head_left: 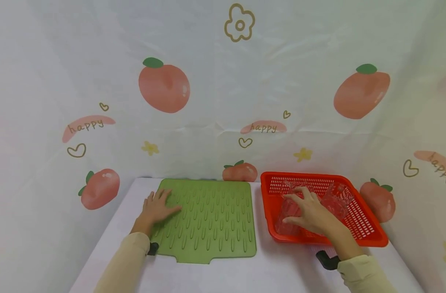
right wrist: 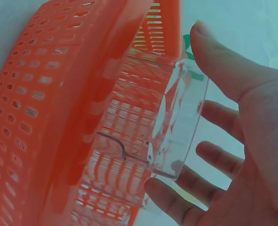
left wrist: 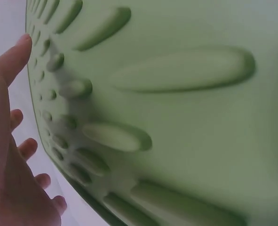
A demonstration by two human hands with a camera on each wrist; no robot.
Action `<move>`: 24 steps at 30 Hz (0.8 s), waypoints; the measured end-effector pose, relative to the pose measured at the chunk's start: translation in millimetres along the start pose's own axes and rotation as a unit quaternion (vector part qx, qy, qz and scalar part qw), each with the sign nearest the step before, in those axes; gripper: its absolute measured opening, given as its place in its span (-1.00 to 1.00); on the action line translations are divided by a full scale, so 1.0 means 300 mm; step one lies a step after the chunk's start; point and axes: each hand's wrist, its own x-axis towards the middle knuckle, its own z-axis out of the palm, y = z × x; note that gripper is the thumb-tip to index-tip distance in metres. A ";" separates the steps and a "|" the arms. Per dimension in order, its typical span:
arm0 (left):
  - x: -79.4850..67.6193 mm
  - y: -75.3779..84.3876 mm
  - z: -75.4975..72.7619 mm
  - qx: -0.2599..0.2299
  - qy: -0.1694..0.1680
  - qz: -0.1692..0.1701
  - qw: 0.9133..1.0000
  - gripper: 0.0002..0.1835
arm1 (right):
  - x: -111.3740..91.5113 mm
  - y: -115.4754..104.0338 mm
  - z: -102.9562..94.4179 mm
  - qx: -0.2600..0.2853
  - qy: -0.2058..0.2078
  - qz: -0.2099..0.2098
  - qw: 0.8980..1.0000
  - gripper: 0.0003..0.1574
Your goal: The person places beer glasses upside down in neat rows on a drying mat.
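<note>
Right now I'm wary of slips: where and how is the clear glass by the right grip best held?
Probably by the upper sides of the clear glass, from above: that end faces the right grip and shows past the rim of the red basket, whose wall hides the lower part.

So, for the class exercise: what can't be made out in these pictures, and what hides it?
Head view: the exact number of clear cups in the red basket; they overlap, and the right hand covers part.
Right wrist view: the nearest cup's end farther from the hand, behind the basket's wall.
Left wrist view: the rest of the green mat, cut off by the right edge.
</note>
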 end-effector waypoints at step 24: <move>-0.010 -0.054 -0.024 -0.004 -0.044 -0.020 0.999 -0.05 | 0.018 0.004 0.009 0.035 -0.053 0.051 0.997 -0.05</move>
